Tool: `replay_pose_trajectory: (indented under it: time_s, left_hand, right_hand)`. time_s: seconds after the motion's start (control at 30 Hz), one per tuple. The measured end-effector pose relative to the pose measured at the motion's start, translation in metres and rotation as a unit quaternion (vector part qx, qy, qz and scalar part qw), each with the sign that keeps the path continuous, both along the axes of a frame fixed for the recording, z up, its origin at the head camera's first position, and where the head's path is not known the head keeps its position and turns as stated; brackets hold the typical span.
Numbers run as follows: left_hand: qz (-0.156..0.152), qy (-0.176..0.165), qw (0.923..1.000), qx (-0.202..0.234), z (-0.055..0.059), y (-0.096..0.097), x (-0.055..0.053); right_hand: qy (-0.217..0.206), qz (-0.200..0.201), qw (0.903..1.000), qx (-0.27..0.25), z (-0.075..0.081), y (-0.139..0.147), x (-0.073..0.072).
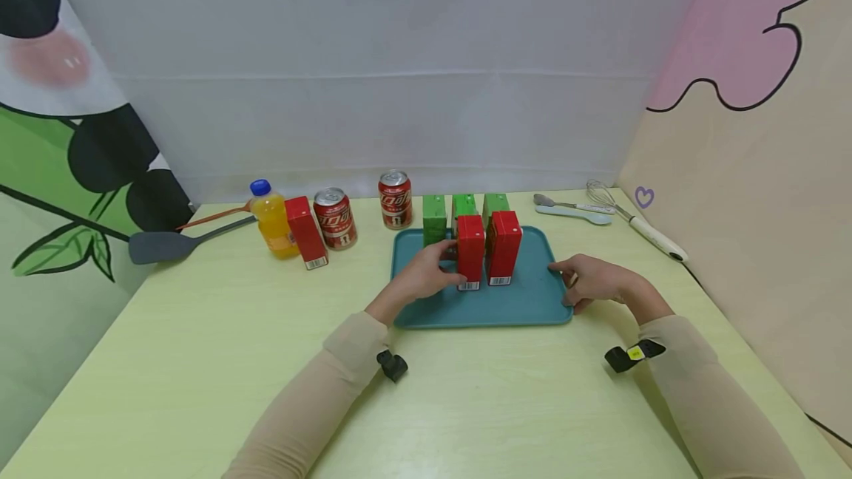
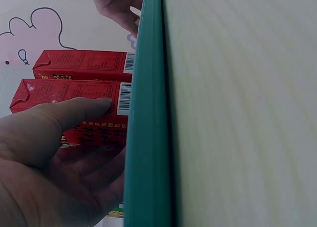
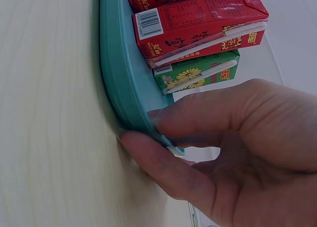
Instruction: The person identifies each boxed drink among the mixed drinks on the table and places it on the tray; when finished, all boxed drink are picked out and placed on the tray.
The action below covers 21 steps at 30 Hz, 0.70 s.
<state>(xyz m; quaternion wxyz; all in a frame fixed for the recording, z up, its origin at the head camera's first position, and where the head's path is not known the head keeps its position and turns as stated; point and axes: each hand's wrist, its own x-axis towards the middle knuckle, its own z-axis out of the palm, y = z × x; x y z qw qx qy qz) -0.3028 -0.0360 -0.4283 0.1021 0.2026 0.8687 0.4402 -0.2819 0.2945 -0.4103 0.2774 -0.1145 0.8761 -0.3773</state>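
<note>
Two red drink cartons stand upright side by side on a blue-green tray (image 1: pixel 479 313). My left hand (image 1: pixel 426 272) grips the left red carton (image 1: pixel 470 250), its thumb (image 2: pixel 94 107) along one side and the other fingers around the far side. Just right of it stands the other red carton (image 1: pixel 504 250). Behind them are three green drink cartons (image 1: pixel 435 216) in a row toward the tray's back edge. At the tray's right side, my right hand (image 1: pixel 592 279) pinches the rim, thumb on the inner side and fingers (image 3: pixel 163 165) outside and under it.
Left of the tray stand two cola cans (image 1: pixel 396 202), another red carton (image 1: pixel 306 233) and an orange juice bottle (image 1: pixel 273 220). A grey spatula (image 1: pixel 163 246) lies at the far left. Small utensils (image 1: pixel 575 213) and a whisk (image 1: pixel 655 239) lie back right, near the wall.
</note>
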Motion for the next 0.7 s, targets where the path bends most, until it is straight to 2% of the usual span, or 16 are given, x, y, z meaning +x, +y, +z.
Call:
replay_pose_trajectory:
  time_s: [0.4, 0.7]
  left_hand:
    - [0.009, 0.002, 1.0000, 0.003, -0.0007, -0.0025, -0.0004]
    - [-0.008, 0.000, 1.0000, 0.001, 0.0009, -0.0023, 0.0008]
  right_hand:
    - [-0.003, -0.002, 1.0000, 0.000, -0.0009, -0.0009, -0.0010]
    - [-0.004, 0.000, 1.0000, 0.004, 0.0008, -0.0009, 0.0004]
